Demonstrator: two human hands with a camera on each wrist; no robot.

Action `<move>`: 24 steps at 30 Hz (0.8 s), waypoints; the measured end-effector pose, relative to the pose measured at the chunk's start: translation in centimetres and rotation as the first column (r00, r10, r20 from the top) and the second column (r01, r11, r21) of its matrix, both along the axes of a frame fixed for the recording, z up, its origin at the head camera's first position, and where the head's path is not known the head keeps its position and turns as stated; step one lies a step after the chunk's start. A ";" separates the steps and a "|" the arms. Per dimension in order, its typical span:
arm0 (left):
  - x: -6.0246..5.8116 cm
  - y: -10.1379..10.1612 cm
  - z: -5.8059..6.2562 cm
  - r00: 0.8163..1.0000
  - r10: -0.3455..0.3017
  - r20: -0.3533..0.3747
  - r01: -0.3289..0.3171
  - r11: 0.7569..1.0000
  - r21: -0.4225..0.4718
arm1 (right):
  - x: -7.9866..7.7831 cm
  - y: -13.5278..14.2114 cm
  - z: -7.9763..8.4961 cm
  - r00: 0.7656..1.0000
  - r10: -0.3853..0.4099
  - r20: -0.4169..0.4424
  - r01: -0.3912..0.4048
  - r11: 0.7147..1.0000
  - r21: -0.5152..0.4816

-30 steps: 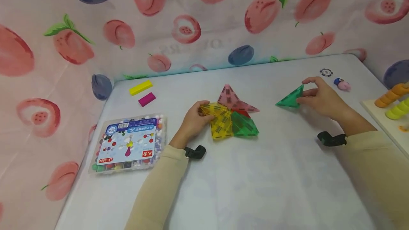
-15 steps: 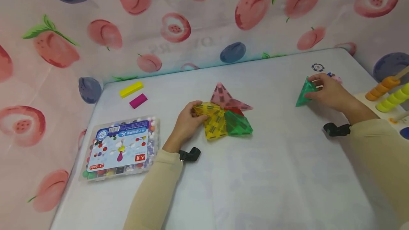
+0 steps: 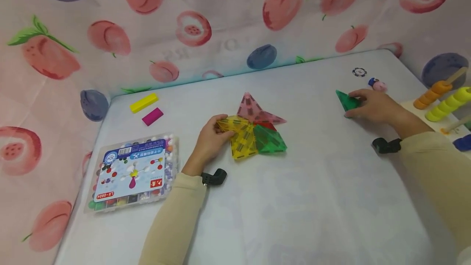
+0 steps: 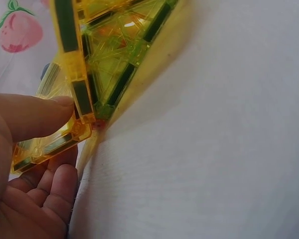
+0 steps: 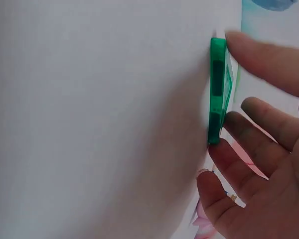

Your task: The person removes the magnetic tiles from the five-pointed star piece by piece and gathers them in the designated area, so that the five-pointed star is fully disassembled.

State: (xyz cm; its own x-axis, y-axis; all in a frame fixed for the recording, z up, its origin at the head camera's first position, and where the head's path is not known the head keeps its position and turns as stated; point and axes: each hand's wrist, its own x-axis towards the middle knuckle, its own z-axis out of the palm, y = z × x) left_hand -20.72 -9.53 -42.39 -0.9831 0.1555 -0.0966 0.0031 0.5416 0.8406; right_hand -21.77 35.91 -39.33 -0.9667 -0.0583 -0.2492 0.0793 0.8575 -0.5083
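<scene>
My left hand point(image 3: 209, 140) grips the yellow side of a shape built from see-through magnetic tiles on the white table. In the left wrist view the thumb presses a yellow magnetic tile point(image 4: 72, 74), with the fingers curled beneath. That shape also has a pink tile part point(image 3: 254, 110), a green part point(image 3: 270, 140) and a bit of red between them. Off to the right, my right hand point(image 3: 375, 107) holds a loose green triangular magnetic tile point(image 3: 347, 102) between thumb and fingers. The right wrist view shows this green tile point(image 5: 218, 92) nearly edge-on.
On the left lies a clear box point(image 3: 132, 171) of small colored parts. Behind it are a yellow block point(image 3: 144, 102) and a magenta block point(image 3: 152, 116). A poker chip point(image 3: 359, 72), a small pink figure point(image 3: 378, 85) and a bead counting stand point(image 3: 438, 97) are at right.
The green tile in my right hand has been turned to a different angle, still held in the same area. My left hand stays on the yellow tiles. The head view has shifted slightly.
</scene>
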 end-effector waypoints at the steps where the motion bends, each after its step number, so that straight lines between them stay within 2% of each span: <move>1: 0.0 0.0 0.0 1.000 0.000 0.000 0.000 1.000 -0.001 | 0.0 0.0 0.0 1.000 0.008 0.000 -0.008 1.000 0.016; 4: 0.0 0.0 0.0 1.000 0.001 0.003 -0.001 1.000 -0.002 | 0.2 0.1 0.0 1.000 0.017 -0.010 -0.016 0.999 0.044; 9: 0.0 0.1 0.0 1.000 -0.001 0.008 0.001 1.000 0.001 | 0.5 0.9 -0.2 1.000 -0.014 -0.009 0.015 0.997 0.079; 13: 0.1 0.0 0.1 1.000 0.003 0.013 -0.003 1.000 0.004 | 0.5 0.6 0.5 1.000 -0.031 0.001 0.031 0.995 0.095; 16: 0.0 -0.1 0.0 1.000 0.000 0.009 0.000 1.000 0.001 | 1.2 -1.5 1.5 0.999 -0.011 -0.048 0.011 1.000 0.016; 18: 0.0 -0.1 0.0 1.000 -0.004 0.003 0.004 1.000 0.002 | 1.8 -3.8 2.1 0.994 0.036 -0.100 -0.042 0.997 -0.066; 21: -0.1 0.0 0.1 1.000 -0.013 -0.002 0.013 1.000 0.006 | 2.3 -7.5 2.2 0.981 0.133 -0.141 -0.156 0.974 -0.164; 24: -0.1 0.0 0.2 1.000 -0.016 0.004 0.016 1.000 0.007 | 2.7 -10.7 1.3 0.967 0.222 -0.124 -0.245 0.943 -0.225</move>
State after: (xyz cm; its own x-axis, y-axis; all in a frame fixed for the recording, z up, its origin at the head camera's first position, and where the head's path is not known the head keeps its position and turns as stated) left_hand -20.80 -9.53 -42.23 -0.9801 0.1719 -0.0994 0.0083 0.5356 0.8445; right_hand -19.10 25.22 -38.02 -0.9373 -0.3314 -0.1079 -0.1677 0.7001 -0.6941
